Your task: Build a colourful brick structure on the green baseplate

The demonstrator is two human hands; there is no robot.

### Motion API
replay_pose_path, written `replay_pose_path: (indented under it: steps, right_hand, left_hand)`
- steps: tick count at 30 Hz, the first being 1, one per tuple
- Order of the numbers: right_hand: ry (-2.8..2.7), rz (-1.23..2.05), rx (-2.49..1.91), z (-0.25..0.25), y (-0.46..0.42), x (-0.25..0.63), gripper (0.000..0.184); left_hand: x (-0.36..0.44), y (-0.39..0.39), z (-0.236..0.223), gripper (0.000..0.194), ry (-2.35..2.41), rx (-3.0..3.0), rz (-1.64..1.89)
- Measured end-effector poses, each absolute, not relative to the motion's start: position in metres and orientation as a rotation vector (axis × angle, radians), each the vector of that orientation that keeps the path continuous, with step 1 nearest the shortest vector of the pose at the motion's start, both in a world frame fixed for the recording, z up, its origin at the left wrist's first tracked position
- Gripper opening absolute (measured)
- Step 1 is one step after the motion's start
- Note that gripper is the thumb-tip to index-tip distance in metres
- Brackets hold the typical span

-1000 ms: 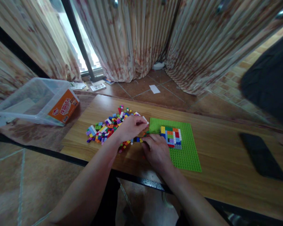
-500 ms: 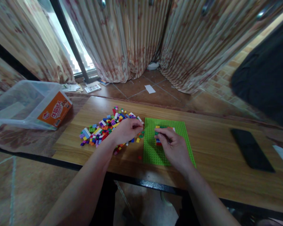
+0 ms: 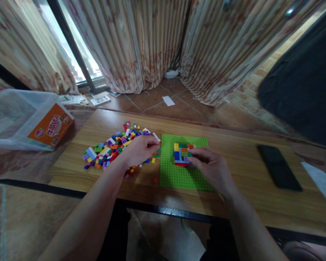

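A green studded baseplate [image 3: 171, 177] lies on the wooden table, bearing a low block of coloured building bricks [image 3: 181, 154] in yellow, blue, red, orange and green. My right hand [image 3: 213, 166] reaches over the block's right side. Its thumb and index finger pinch what looks like a small green brick [image 3: 189, 154] at the block. My left hand [image 3: 139, 149] hovers at the right side of a loose brick pile [image 3: 105, 152], thumb and fingers closed together by the baseplate's left edge. Whatever may be between those fingertips is too small to make out.
A clear plastic bin [image 3: 19, 119] with an orange label stands at the left. On the right of the table lie a black phone [image 3: 278, 166] and a white paper [image 3: 320, 183]. One red brick [image 3: 155, 180] sits near the table's front edge.
My right hand has shifted right across the brick block, uncovering its left part. The left hand stays pinched beside the pile. The whole view has moved slightly.
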State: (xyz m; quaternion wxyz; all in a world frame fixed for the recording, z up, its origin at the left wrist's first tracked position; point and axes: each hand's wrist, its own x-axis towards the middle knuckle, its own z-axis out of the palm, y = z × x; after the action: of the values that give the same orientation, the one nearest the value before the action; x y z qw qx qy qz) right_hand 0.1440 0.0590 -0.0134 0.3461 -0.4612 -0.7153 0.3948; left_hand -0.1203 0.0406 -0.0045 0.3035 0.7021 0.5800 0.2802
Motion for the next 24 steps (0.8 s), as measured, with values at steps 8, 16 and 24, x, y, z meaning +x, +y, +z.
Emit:
replay_pose_path:
  steps: [8, 16, 24]
  right_hand:
    - [-2.049, 0.831, -1.205, -0.023, 0.064, 0.143, 0.016]
    - [-2.068, 0.828, -1.233, -0.029, 0.066, 0.143, 0.017]
    - [-2.098, 0.817, -1.251, -0.022, 0.067, 0.139, 0.016]
  left_hand:
    - [-0.120, 0.041, -0.002, 0.023, 1.563, 1.841, 0.731]
    - [-0.120, 0.040, -0.003, 0.023, 1.559, 1.829, 0.752]
    - [-0.119, 0.038, -0.002, 0.019, 1.585, 1.867, 0.744]
